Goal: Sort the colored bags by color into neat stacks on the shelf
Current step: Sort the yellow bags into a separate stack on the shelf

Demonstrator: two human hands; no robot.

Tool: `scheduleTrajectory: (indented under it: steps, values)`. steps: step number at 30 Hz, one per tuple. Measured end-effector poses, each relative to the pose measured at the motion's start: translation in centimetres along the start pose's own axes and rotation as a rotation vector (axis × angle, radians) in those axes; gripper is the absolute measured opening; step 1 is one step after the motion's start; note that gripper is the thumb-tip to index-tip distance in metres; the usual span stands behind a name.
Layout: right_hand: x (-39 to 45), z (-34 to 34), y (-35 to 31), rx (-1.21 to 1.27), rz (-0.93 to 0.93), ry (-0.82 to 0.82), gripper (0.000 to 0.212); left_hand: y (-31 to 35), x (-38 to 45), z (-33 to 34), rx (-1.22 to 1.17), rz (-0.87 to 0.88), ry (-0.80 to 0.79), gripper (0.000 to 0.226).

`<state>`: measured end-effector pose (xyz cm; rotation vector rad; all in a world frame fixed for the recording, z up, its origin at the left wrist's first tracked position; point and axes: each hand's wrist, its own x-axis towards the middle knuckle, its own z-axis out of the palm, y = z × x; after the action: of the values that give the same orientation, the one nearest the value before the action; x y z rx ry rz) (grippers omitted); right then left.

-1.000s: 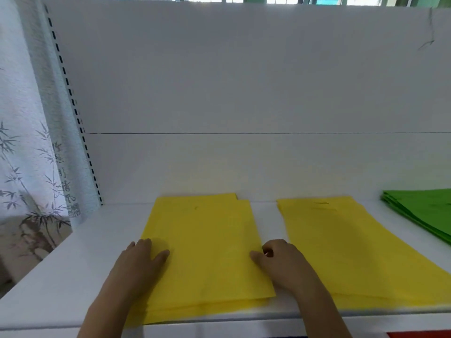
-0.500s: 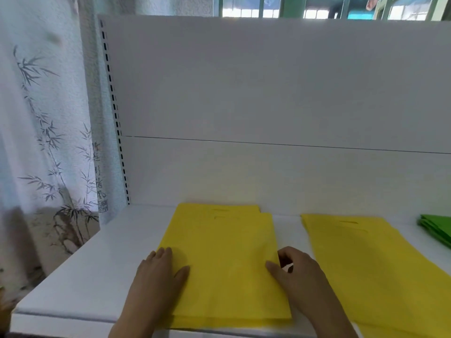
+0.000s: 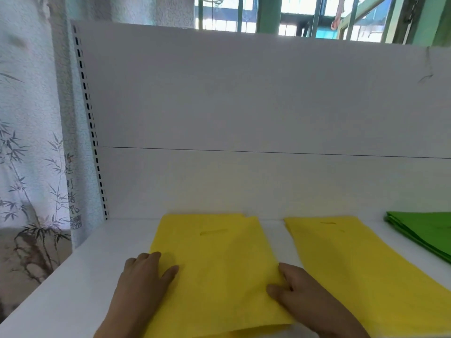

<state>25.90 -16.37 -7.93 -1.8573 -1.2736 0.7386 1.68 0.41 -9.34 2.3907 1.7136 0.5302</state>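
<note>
Here, on the white shelf (image 3: 80,284), two flat piles of yellow bags lie side by side with a strip of bare shelf between them. The left yellow stack (image 3: 219,272) sits square to the back panel (image 3: 244,106), its handle slot showing near the far end, and a second layer peeks out along the far edge and at the near edge. The left hand (image 3: 144,281) lies flat on the stack's left border, fingers straight and together, thumb spread out over the yellow fabric — pressing, not gripping. The right hand (image 3: 300,293) rests at the stack's right border with its fingers bent at the edge; the thumb lies on top of the bag, but whether the fingers actually pinch the edge cannot be told.

The right yellow stack (image 3: 361,272) runs at a slant toward the near right, untouched by either hand. Farther right, well apart from the hands, a pile of green bags (image 3: 424,232) is cut off by the frame edge.

A slotted upright (image 3: 91,128) lines the panel's left side. Left of it hangs a curtain (image 3: 31,142) printed with bamboo — above the panel, green window bars (image 3: 266,13) show.
</note>
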Motion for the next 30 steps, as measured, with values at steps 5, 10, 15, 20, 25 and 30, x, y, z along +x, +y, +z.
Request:
scheduleTrajectory:
  steps: [5, 10, 15, 20, 25, 30]
  values:
    - [-1.6, -2.6, 0.8, 0.089, -0.004, -0.123, 0.027, 0.1, 1.8, 0.2, -0.031, -0.005, -0.053, 0.052]
    - [-1.6, -2.6, 0.9, 0.108, 0.042, -0.101, 0.03, 0.8, 2.1, 0.3, -0.11, -0.006, -0.069, 0.036]
    - [-0.1, -2.3, 2.2, 0.103, 0.107, 0.016, 0.027, 2.4, 2.4, 0.1, -0.251, -0.017, -0.11, 0.053]
    - [0.5, -2.6, 2.6, 0.048, 0.148, 0.124, 0.083, 2.4, 1.4, -0.9, -0.679, -0.097, -0.121, 0.054]
    - [1.2, -1.8, 2.4, 0.054, 0.111, 0.21, 0.055, 0.8, -0.1, -1.5, -1.028, -0.255, -0.175, 0.074]
    - [1.0, -2.1, 1.7, 0.218, 0.091, 0.01, 0.021, 0.4, 0.7, -1.8, -1.624, -0.535, -0.25, 0.044]
